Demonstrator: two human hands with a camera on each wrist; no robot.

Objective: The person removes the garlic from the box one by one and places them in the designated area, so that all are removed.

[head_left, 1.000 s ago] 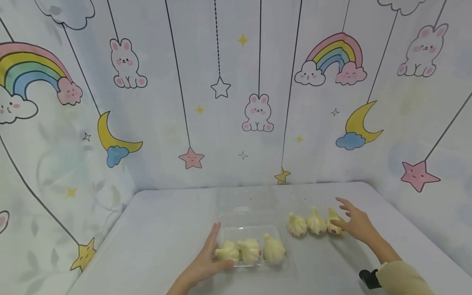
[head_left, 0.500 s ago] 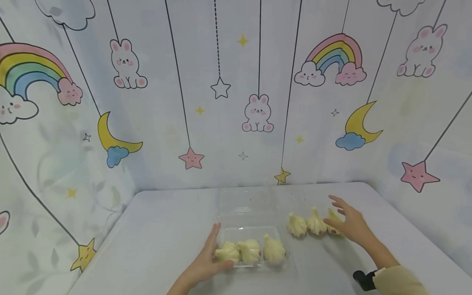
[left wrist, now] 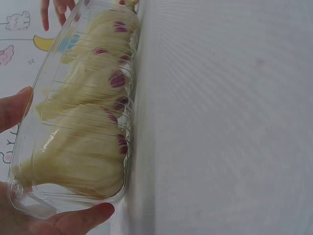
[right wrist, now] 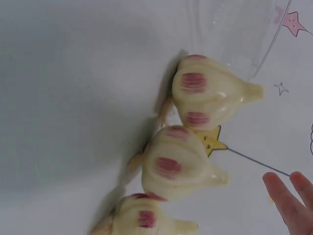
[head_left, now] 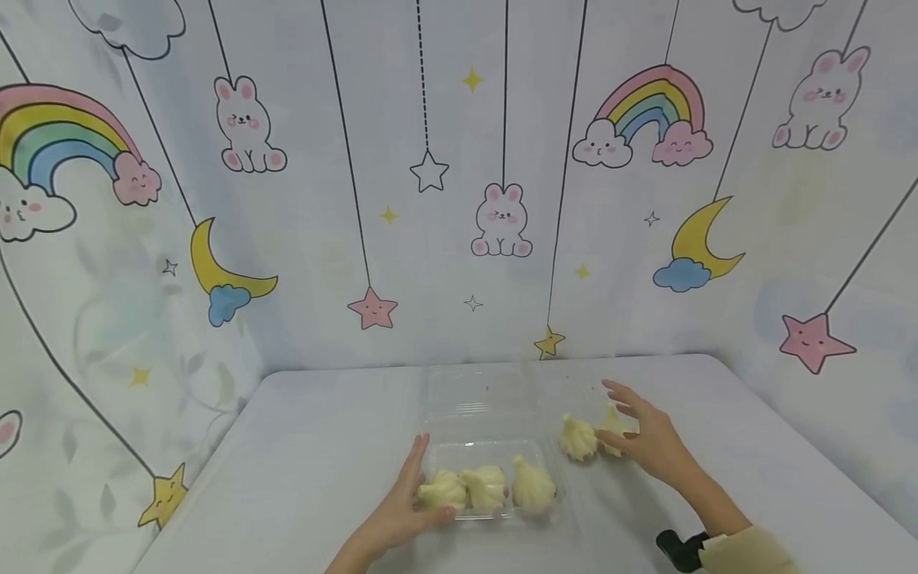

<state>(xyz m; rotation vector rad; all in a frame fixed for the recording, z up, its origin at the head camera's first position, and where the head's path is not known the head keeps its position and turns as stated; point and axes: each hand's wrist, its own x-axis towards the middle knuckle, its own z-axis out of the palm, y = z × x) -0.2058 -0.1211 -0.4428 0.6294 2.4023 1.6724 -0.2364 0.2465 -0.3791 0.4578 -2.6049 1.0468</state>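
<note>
The left hand (head_left: 394,506) is gripping the left end of the clear container (head_left: 484,450) on the worktop (head_left: 337,462); three packed bulbs (head_left: 486,488) are lying inside. The right hand (head_left: 645,438) is hovering unladen near three loose bulbs (right wrist: 174,162). Likely hazard: these are sitting close-set, so a brushing finger could be toppling neighbours. No branding, labelling or writing is showing.

Pretty dim and greyish tbh, with soft shadows toward the right edge of the surface (head_left: 323,454), small glints on the clear container (head_left: 473,443), kinda fuzzy in both wrist views.
</note>
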